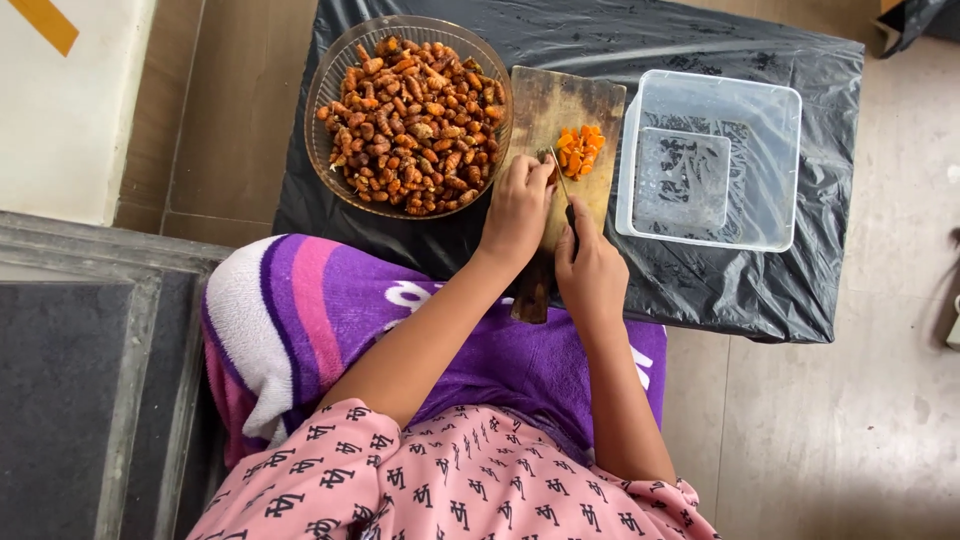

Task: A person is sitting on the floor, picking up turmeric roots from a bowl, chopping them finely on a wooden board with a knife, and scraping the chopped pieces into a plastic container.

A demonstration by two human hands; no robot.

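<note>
Black plastic sheet (700,290), one bowl (330,80), one board (555,100), one tub (775,170), two hands.

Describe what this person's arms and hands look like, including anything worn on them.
Both forearms are bare from above the elbow down. The left hand and right hand wear no gloves, and no rings, bracelets or watch are visible. The short sleeves belong to a pink top printed all over with a small repeating dark pattern.
</note>
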